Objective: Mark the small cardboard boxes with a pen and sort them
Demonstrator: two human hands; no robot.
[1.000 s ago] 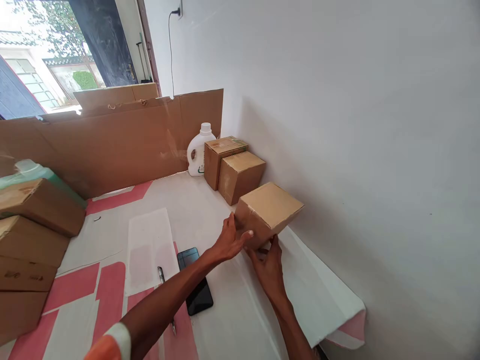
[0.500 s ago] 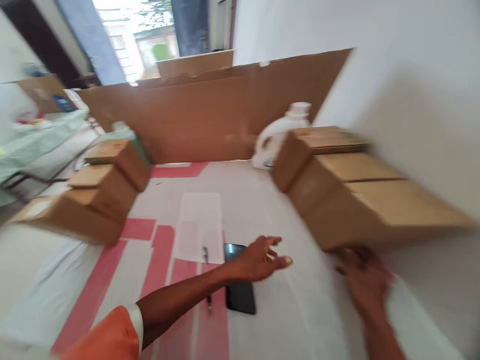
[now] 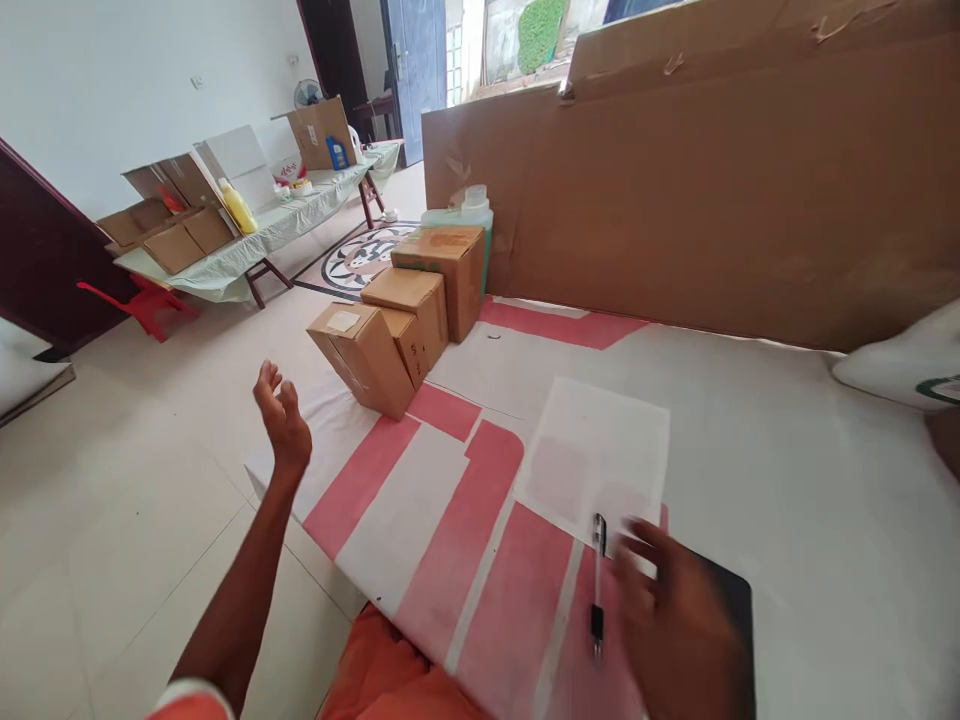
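Observation:
Raised over the floor beyond the table's left edge is my left hand, its fingers loosely bent and apart with nothing in them. My right hand, blurred by motion, hovers at the lower right, fingers apart and nothing seen between them. It partly covers a black phone lying on the table. Just left of its fingers lies a clear pen with black ends. Beyond the pen, a white translucent sheet lies flat on the pink-and-white tabletop cover.
Several cardboard boxes stand along the left edge, with a greenish jug behind them. A tall cardboard panel closes the back. A white jug is partly visible at right. Across the floor, another table holds boxes and bottles.
The view has swung left. My left hand has moved from above the phone out past the left table edge. My right hand has left the right-hand boxes and come over the phone.

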